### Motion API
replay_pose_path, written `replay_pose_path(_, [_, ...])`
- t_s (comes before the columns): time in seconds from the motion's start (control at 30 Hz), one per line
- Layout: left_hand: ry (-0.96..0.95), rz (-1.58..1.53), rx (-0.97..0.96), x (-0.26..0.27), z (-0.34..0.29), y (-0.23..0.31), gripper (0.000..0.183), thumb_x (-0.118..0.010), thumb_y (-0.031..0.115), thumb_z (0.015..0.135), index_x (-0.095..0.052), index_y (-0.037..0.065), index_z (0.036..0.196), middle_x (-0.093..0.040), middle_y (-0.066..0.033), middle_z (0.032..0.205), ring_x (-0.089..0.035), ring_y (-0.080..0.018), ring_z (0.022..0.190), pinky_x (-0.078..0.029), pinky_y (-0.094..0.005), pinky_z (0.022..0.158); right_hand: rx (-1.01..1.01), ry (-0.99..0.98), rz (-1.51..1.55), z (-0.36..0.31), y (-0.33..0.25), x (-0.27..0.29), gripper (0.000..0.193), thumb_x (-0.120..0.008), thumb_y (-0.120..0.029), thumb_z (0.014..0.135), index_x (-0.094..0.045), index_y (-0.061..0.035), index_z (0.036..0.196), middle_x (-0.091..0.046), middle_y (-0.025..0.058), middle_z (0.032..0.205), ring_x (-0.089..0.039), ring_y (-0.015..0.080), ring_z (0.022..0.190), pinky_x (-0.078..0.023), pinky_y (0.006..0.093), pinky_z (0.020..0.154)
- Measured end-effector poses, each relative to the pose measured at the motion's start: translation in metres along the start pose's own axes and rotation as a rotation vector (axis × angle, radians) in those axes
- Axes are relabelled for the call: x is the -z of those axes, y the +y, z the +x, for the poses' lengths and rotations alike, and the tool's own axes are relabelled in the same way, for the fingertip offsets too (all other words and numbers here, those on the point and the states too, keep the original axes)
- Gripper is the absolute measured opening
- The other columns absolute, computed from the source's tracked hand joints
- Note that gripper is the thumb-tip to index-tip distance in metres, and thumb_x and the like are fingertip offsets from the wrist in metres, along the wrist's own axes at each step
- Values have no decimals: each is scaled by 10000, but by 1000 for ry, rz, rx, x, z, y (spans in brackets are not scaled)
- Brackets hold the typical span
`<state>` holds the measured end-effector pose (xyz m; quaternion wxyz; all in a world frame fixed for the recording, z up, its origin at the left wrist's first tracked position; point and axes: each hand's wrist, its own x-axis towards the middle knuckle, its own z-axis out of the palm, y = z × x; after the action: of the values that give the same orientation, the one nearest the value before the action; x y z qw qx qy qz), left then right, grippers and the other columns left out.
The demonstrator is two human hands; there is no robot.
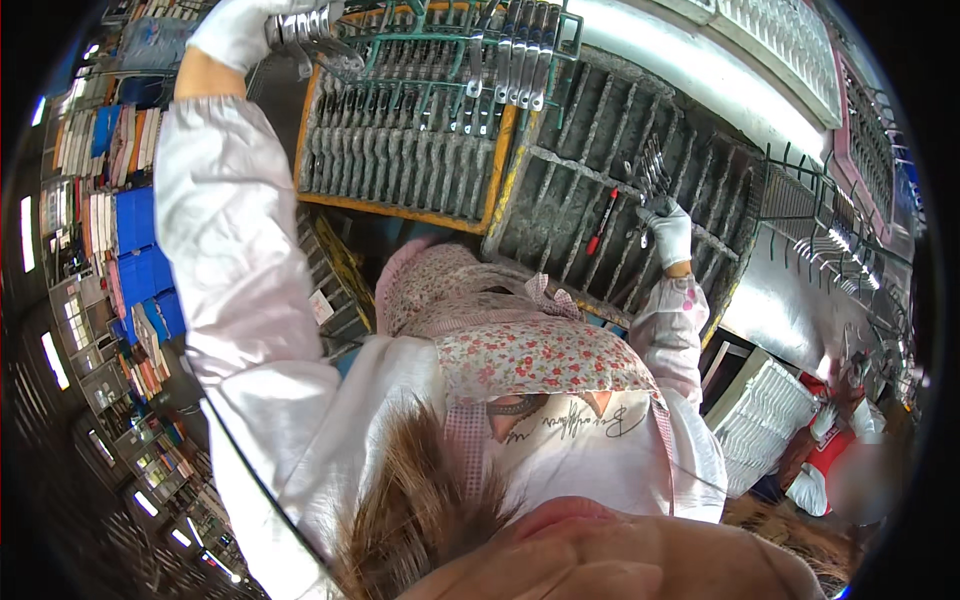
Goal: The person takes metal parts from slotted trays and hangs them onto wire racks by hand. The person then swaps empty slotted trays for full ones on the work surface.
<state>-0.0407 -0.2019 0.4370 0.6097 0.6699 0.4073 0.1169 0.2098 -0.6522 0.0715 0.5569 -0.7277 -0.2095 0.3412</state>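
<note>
Above dark slatted grating (570, 155), the gloved right hand (668, 230) grasps slender metal cutlery (653, 168), presumably to align it, while the left hand (236, 34) grips a shiny metal bundle (302, 30) beside a green wire rack (398, 40) apparently spacing hanging utensils (518, 55) apart.

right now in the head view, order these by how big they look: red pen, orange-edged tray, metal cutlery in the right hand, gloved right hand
1. Orange-edged tray, clearly largest
2. Gloved right hand and the metal cutlery it holds: too alike to rank
3. Red pen, slimmest and smallest
</note>
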Motion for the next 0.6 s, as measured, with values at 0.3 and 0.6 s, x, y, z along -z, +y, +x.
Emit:
replay_pose_path(0.3, [-54,41,195,2,31,9,132,-619,-60,777,-648,-137,881,-667,-222,831,-673,-299,765,-547,-374,704,-126,70,-68,-60,7,34,127,-748,-3,745,-646,-21,819,-640,-15,738,-502,50,646,-423,222,605])
replay_pose_path(0.6, [-118,-69,470,-17,80,-38,120,-646,69,843,-658,-38,895,-691,-136,844,-668,-251,745,-532,-394,685,-138,34,-11,-58,3,23,126,-751,-9,745,-647,-20,813,-639,-16,744,-506,49,652,-417,210,602])
